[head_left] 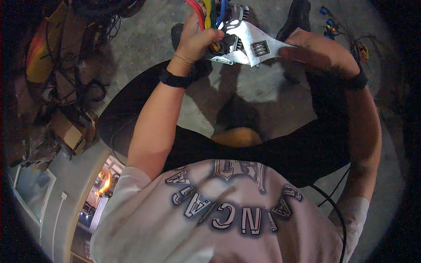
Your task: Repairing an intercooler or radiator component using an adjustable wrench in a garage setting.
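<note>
At the top of the head view, a large silver adjustable wrench reaches leftward from my right hand, whose fingers are wrapped round its handle. Its jaws lie around or against a dark part that I cannot make out. My left hand is closed beside the jaws, gripping a bundle of thick cables. A red cable, a yellow cable and a blue cable run up out of the picture. A bright light glares off the wrench head.
Tangled black cables and an opened cardboard box lie on the left. More thin wires with coloured ends are on the floor at upper right. My legs spread on both sides of a rounded brown thing.
</note>
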{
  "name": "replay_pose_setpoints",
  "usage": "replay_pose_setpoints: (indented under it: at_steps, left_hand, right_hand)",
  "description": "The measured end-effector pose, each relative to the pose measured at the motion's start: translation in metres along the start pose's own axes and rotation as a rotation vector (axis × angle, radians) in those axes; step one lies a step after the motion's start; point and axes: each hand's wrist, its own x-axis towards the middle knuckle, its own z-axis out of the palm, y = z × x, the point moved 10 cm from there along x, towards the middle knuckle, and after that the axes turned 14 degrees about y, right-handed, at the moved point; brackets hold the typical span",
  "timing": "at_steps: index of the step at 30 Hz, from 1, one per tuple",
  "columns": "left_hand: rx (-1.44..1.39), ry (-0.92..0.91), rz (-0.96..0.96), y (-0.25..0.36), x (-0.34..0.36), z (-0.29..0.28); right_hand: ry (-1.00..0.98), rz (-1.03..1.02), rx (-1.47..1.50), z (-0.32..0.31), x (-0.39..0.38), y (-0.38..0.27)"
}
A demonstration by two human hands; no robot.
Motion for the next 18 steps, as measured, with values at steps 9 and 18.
replay_pose_setpoints:
  at_steps: [9, 18]
  left_hand:
    - [-0.024, -0.054, 0.053, 0.012, -0.004, 0.014]
    - [0.015, -0.038, 0.075, 0.001, 0.016, 0.003]
  right_hand:
    - [0.131, 0.592, 0.061, 0.011, 0.004, 0.017]
    - [0.105, 0.604, 0.083, 0.024, 0.025, 0.03]
